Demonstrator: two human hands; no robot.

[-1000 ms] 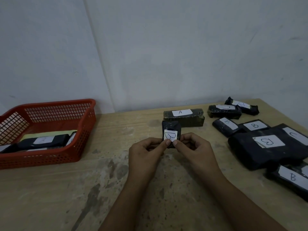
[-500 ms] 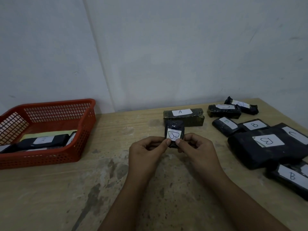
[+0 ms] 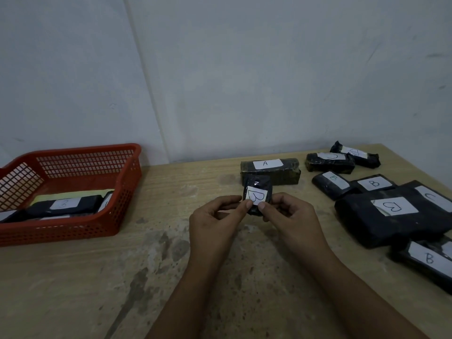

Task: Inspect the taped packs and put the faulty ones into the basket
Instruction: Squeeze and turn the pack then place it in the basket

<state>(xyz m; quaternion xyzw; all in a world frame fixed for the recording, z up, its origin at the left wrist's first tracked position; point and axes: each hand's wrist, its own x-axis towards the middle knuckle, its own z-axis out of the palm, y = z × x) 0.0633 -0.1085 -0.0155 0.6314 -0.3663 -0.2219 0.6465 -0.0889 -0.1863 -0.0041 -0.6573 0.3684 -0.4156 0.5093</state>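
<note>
In the head view both forearms reach forward over the wooden table (image 3: 73, 277), and the left hand (image 3: 215, 223) and right hand (image 3: 291, 218) meet at the middle, fingers curled, thumbs pinching the near end of a small black taped pack (image 3: 257, 192) marked B; each hand is clamped on it. The pack stands nearly upright, label toward the camera, in front of the longer pack marked A (image 3: 270, 171) lying on the table. The red basket (image 3: 80, 228) sits well apart at the left with several packs inside, and more labelled packs (image 3: 396, 216) lie at the right. Compared with a second ago, the held pack has been raised slightly and turned a little, while the hands keep the same pinch.
</note>
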